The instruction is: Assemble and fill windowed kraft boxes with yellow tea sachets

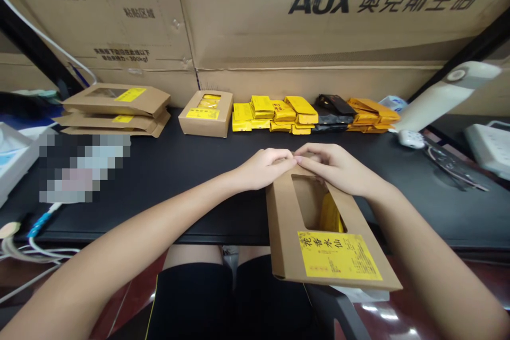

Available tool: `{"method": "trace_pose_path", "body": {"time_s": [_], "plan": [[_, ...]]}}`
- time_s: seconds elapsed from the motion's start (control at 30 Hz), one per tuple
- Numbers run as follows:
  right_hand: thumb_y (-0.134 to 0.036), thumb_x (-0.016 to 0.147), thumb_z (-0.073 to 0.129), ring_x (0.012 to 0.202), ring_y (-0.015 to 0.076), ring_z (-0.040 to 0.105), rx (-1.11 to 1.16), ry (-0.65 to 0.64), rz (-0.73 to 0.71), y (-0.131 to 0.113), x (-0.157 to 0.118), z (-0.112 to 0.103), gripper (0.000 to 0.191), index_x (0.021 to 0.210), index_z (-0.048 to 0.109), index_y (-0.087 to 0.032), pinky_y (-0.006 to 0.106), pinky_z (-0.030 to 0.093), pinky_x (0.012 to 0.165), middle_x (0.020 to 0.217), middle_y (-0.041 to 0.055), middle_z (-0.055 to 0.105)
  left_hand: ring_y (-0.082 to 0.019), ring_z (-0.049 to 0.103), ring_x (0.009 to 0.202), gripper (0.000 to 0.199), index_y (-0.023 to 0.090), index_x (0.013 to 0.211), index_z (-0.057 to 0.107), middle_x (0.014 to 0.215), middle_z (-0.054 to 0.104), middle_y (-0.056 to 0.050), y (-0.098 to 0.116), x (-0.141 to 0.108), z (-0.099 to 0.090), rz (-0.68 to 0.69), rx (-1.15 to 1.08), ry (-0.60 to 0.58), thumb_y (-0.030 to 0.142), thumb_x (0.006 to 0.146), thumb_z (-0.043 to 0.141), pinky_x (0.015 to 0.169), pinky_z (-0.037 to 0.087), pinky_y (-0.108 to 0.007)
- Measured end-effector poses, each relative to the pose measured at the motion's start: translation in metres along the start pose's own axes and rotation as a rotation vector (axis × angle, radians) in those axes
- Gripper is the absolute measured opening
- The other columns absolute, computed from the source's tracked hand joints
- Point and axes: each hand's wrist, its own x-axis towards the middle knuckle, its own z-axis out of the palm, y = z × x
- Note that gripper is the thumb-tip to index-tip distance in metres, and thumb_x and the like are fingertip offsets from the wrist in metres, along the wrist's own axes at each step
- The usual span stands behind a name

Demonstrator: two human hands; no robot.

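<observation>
A brown cardboard box point(281, 223) with a clear window and a yellow label point(338, 255) is tilted over the table's front edge. Through its window shows a yellow packet point(330, 215). My left hand point(265, 168) grips the box's far end, thumb and fingers pinched at the top edge. Meeting it there, my right hand point(338, 168) is closed on the same end, its thumb close to the left one. The fingers partly hide the end flap, so its state is unclear.
Behind stand a filled window box point(205, 117), yellow packets point(274, 112), black packets point(332, 111) and orange packets point(372, 114). Flat boxes point(115, 102) are stacked at left. A white bottle point(442, 93) leans at right near glasses point(450, 164). Cables point(35, 252) lie at front left.
</observation>
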Motion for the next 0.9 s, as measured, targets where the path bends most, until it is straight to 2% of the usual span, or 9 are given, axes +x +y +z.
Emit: {"method": "trace_pose_path", "body": {"time_s": [0.37, 0.9], "plan": [[-0.048, 0.086, 0.059, 0.056, 0.0134, 0.048, 0.042, -0.026, 0.007, 0.0021, 0.0018, -0.0006, 0.032, 0.092, 0.066, -0.018, 0.026, 0.035, 0.051, 0.067, 0.0006, 0.063, -0.014, 0.052, 0.077, 0.033, 0.015, 0.085, 0.060, 0.080, 0.060, 0.000, -0.0015, -0.0003, -0.0002, 0.004, 0.031, 0.011, 0.041, 0.092, 0.042, 0.072, 0.039, -0.024], [-0.049, 0.085, 0.059, 0.053, 0.0130, 0.047, 0.058, -0.026, 0.019, 0.0028, 0.0024, -0.0007, 0.033, 0.093, 0.066, -0.018, 0.026, 0.035, 0.051, 0.062, -0.0009, 0.060, -0.015, 0.053, 0.078, 0.037, 0.015, 0.084, 0.061, 0.080, 0.060, 0.000, -0.0021, -0.0001, 0.0005, 0.002, 0.028, 0.023, 0.047, 0.091, 0.042, 0.072, 0.040, -0.025]]}}
